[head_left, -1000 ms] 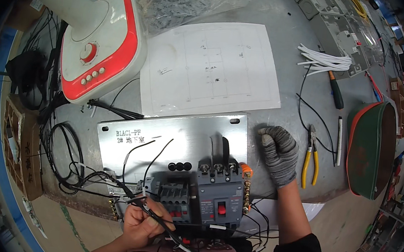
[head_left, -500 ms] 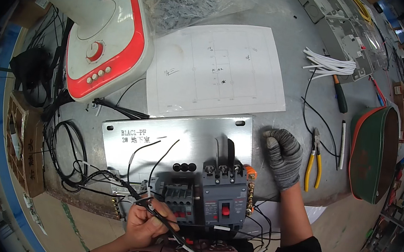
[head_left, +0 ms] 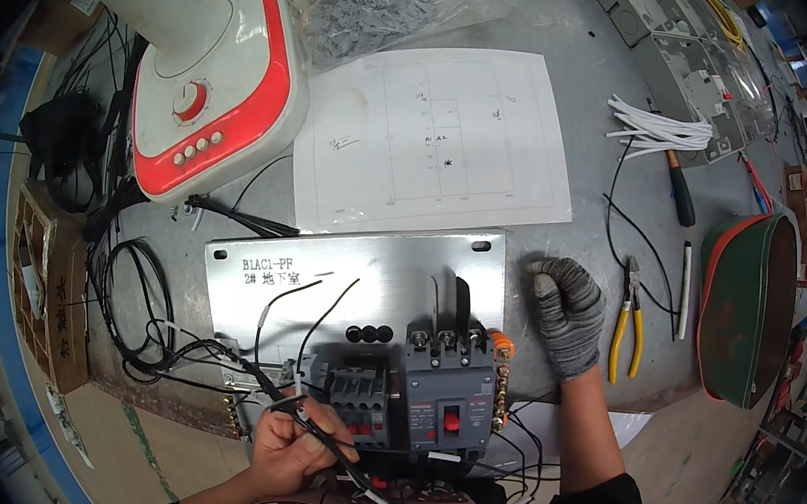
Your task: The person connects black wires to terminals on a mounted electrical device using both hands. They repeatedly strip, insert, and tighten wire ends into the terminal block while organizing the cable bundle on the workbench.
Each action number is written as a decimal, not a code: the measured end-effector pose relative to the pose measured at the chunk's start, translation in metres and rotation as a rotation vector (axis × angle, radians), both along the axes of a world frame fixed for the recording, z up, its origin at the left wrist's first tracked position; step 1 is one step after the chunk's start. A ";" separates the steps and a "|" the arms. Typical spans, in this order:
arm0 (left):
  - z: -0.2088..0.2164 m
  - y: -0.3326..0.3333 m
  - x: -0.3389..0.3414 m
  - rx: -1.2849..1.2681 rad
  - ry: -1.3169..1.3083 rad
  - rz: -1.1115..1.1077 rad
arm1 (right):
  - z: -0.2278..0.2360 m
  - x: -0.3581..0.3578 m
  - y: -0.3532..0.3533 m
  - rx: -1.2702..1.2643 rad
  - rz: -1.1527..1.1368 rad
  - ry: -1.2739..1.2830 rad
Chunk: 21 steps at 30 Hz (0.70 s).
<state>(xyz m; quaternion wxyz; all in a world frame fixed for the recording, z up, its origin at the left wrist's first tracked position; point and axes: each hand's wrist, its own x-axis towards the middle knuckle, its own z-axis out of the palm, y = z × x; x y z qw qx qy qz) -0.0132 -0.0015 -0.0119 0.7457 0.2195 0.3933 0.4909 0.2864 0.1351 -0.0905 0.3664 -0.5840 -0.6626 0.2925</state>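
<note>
Bare, my left hand [head_left: 293,450] grips a bundle of black wires [head_left: 339,446] at the plate's near edge, just left of a small dark contactor [head_left: 360,398]. A grey knit glove covers my right hand [head_left: 566,317], which rests on the table as a loose fist, with nothing visible in it. Between them lies a shiny metal mounting plate [head_left: 371,268]. It carries a grey circuit breaker [head_left: 448,399] with a red toggle, a row of brass terminals [head_left: 501,390] and the contactor. Two loose wire ends rise above the plate from the bundle.
Yellow-handled pliers [head_left: 629,330], a green screwdriver [head_left: 679,188] and white sleeves [head_left: 660,129] lie at the right. Beyond them stands a green bin [head_left: 750,305]. A paper drawing [head_left: 437,145] lies behind the plate, beside a red-and-white fan base [head_left: 211,97]. Coiled black cable [head_left: 128,319] sits left.
</note>
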 end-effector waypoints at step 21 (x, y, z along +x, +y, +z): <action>-0.004 -0.002 -0.004 0.034 -0.020 -0.022 | 0.001 -0.001 0.000 0.026 0.000 -0.010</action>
